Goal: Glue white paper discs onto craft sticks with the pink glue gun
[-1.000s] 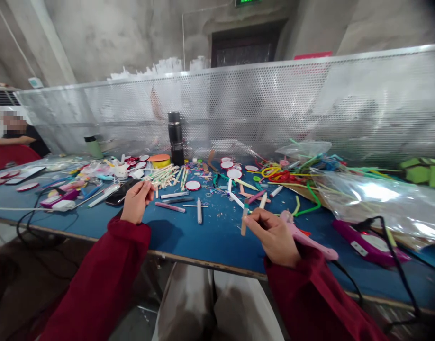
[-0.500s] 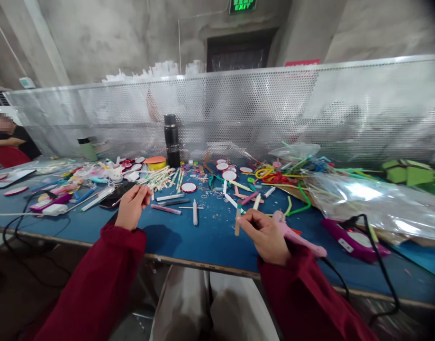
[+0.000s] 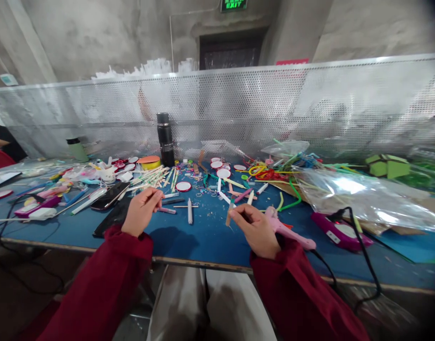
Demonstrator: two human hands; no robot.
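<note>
My right hand (image 3: 257, 229) pinches a flat wooden craft stick (image 3: 228, 217) with a teal upper end, held upright above the blue table (image 3: 210, 247). Beside that hand lies a pink hot glue gun (image 3: 295, 236), partly covered by it. My left hand (image 3: 142, 211) hovers over the table with thumb and fingertips pressed together. Whatever it may hold is too small or hidden to make out. Between the hands lie a white marker (image 3: 189, 211) and a thin stick (image 3: 185, 206). A pink marker (image 3: 167, 210) shows just past my left fingertips.
A black bottle (image 3: 165, 140) stands at the back, near patterned paper straws (image 3: 157, 179). At right are a purple power strip (image 3: 340, 231), its black cable and a clear plastic bag (image 3: 352, 189). A phone (image 3: 109, 195) lies at left. A perforated metal screen (image 3: 217, 113) bounds the table's back.
My left hand has moved right, toward the right hand. The view has turned slightly right, so the table things appear shifted left. The craft stick stays in my right hand.
</note>
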